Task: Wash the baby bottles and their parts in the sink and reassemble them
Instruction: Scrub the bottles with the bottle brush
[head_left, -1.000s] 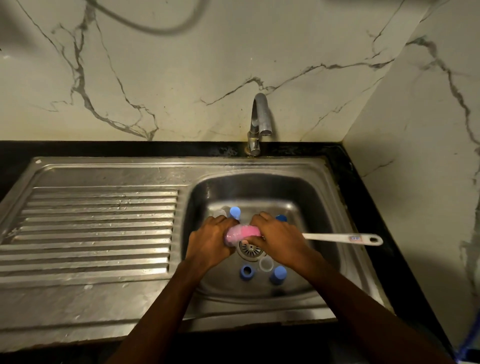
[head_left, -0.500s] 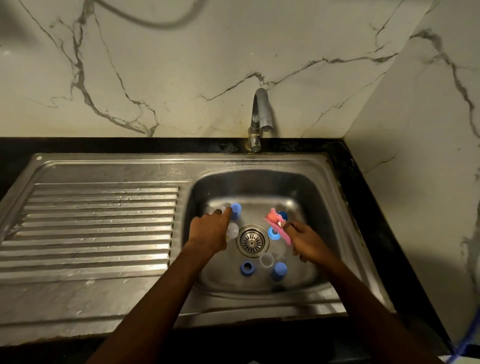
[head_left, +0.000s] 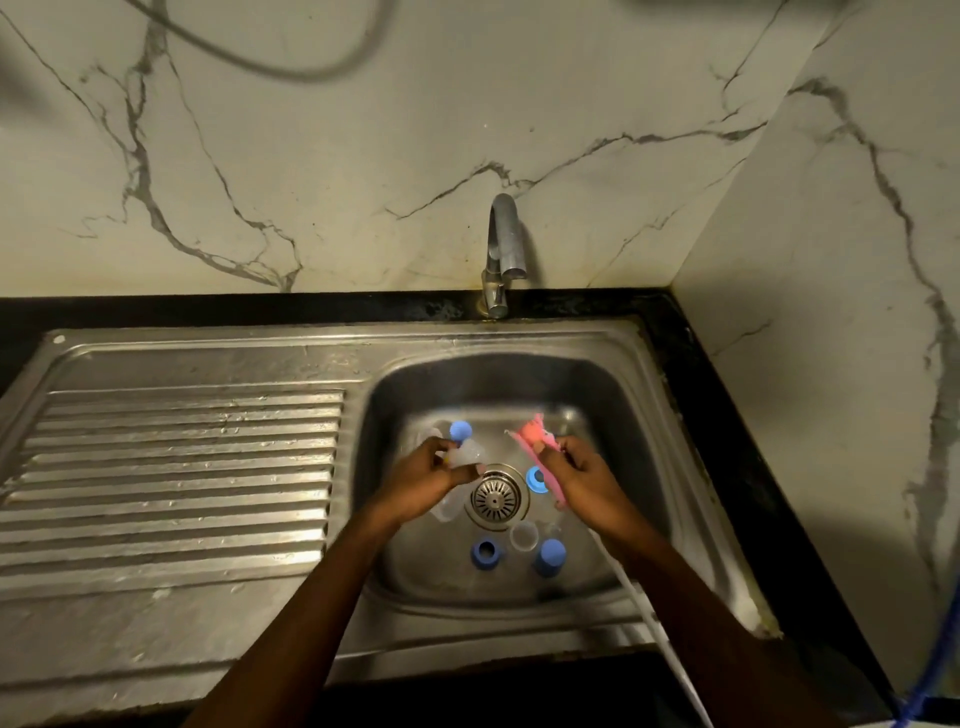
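**Q:** What occupies the left of the view?
**A:** A ribbed steel draining board (head_left: 171, 467), joined on its right to the sink (head_left: 519, 338).

**Q:** Where is the left hand, and what is its grip?
**A:** The left hand (head_left: 421, 480) is inside the basin, just left of the drain strainer (head_left: 496, 497). Its fingers are curled round a clear bottle (head_left: 465, 454). The bottle sits low in the basin. Whether it touches the basin floor cannot be told. 1 rear blue cap (head_left: 460, 430) stands just behind the fingers.

**Q:** What lies at the centre?
**A:** The tap (head_left: 504, 249) rises from the back edge, in line with the strainer. In front of the strainer, 3 loose parts lie in a row: a blue ring (head_left: 485, 554), a clear cup (head_left: 523, 535) and a front blue cap (head_left: 550, 556). A blue collar (head_left: 534, 478) lies just right of the strainer, partly hidden by the brush.

**Q:** And the right hand?
**A:** The right hand (head_left: 582, 483) grasps a pink bottle brush (head_left: 535, 434) close to its head, fingers closed on it. The head points away from the person, above the basin floor. The brush's white handle (head_left: 654, 623) runs back beside the forearm and crosses the sink's front rim.

**Q:** Far right?
**A:** A marble wall (head_left: 831, 312), with a blue cord (head_left: 935, 665) at the lower corner.
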